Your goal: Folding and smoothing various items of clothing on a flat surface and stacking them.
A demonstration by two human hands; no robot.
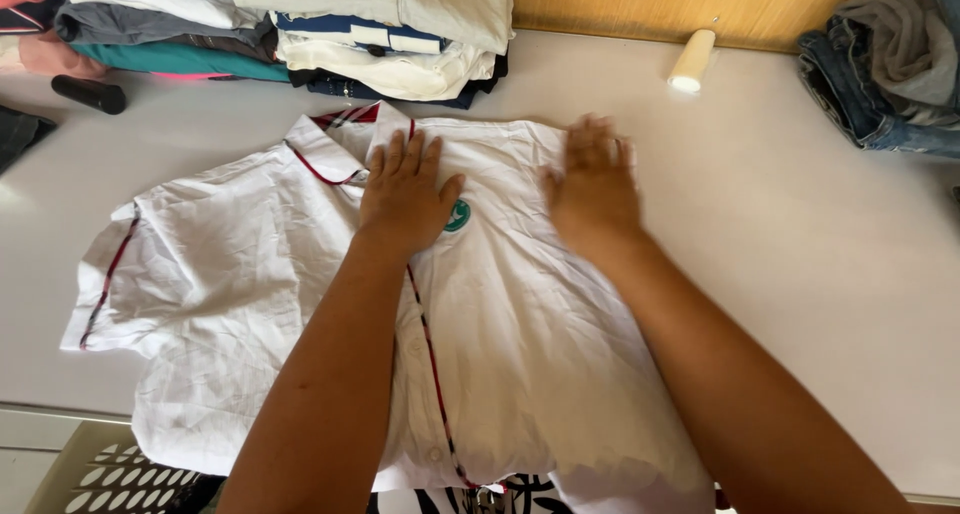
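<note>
White surface (800, 274) carries a white shirt (250, 304) lying face up. Its right side is already folded in; the other sleeve is spread out, not yet folded. Left hand (405, 194) and right hand (592, 189) press flat, fingers spread, on the chest. Folded clothes (300, 24) are stacked behind.

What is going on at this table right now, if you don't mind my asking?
A person has a white short-sleeved shirt with dark red trim spread on a white table. The left hand lies flat near the collar, and the right hand presses flat on the shirt's right shoulder area, which looks folded in. Stacks of folded clothes sit at the table's far edge, jeans at the far right, and a small cream cylinder lies between them.
</note>
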